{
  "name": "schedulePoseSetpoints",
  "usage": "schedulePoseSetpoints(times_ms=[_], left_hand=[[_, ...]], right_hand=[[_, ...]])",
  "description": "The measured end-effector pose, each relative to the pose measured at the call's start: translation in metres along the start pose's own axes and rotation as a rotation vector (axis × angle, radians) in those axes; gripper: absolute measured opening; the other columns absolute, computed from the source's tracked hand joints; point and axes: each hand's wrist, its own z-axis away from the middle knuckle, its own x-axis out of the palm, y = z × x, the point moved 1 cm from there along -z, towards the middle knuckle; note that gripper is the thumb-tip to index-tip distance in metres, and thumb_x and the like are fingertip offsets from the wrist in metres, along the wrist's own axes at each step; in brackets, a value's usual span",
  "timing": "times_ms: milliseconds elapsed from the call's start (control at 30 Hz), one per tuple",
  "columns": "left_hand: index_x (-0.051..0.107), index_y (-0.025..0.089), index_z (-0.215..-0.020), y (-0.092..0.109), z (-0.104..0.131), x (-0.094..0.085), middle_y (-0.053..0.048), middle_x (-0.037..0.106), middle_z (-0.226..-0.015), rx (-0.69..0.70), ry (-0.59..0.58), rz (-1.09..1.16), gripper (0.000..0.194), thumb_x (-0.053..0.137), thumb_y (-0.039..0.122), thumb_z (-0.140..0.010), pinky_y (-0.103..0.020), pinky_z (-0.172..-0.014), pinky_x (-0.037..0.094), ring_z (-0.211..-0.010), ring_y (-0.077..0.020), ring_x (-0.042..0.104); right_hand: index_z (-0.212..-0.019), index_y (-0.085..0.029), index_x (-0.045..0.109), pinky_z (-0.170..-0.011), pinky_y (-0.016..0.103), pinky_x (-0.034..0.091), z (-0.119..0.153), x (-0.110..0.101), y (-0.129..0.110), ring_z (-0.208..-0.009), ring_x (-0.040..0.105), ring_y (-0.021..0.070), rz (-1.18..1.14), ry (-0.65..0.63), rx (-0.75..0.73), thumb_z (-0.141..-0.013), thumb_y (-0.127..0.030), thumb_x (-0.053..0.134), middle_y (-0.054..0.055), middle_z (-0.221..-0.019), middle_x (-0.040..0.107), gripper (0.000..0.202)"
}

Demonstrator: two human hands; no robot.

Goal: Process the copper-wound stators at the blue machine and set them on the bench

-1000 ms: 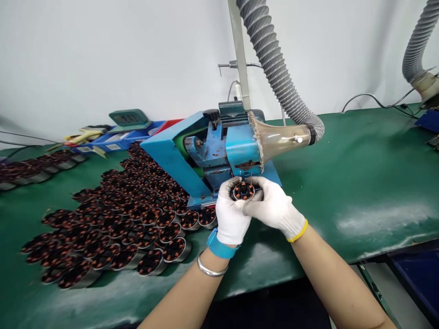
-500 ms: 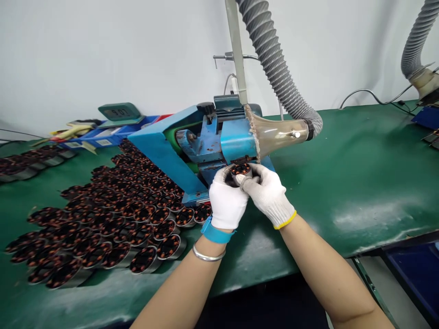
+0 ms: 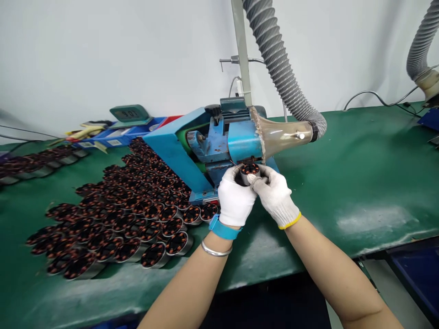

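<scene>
Between my two gloved hands is a motor stator (image 3: 250,171), a short metal cylinder with copper windings showing at its upper end. My left hand (image 3: 236,194), in a white glove with a blue wrist strap, is closed round its left side. From the right, my right hand (image 3: 274,189), in a white glove with a yellow cuff edge, grips it with the thumb across the front. The stator is right at the front of a blue belt machine (image 3: 244,140); whether it touches the machine is hidden.
Many similar stators (image 3: 126,219) stand in rows on the green table (image 3: 343,173) to the left. A clear funnel (image 3: 284,137) joins a grey hose (image 3: 274,50) on the machine's right. Behind are a blue bin (image 3: 113,142) and a display (image 3: 130,114) reading 9.07.
The whole view has shifted slightly, so everything appears a little further right. Both hands keep hold of the stator at the machine's front.
</scene>
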Motion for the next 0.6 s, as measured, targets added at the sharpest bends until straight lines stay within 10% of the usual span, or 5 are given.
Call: schedulePoseSetpoints(times_ms=[367,600], left_hand=[[0.061,0.020,-0.110,0.002,0.033,-0.034,-0.006,0.057,-0.104,0.266,0.120,-0.011,0.055,0.081,0.025,-0.059,-0.040,-0.089,0.054,-0.097,-0.0228,0.063],[0.062,0.020,-0.106,0.003,0.064,-0.102,-0.007,0.069,-0.098,-0.053,0.096,0.077,0.047,0.075,0.023,-0.062,-0.036,-0.081,0.059,-0.086,-0.0222,0.070]], right_hand=[[-0.110,-0.019,0.058,-0.089,0.039,0.053,0.036,0.007,-0.008,-0.098,0.063,0.0239,0.242,-0.013,-0.308,-0.067,-0.030,0.072,0.009,-0.105,0.064,0.047],[-0.115,-0.019,0.056,-0.085,0.039,0.056,0.046,0.005,-0.024,-0.097,0.064,0.0252,0.408,-0.358,-0.631,-0.071,-0.040,0.072,0.011,-0.109,0.063,0.052]])
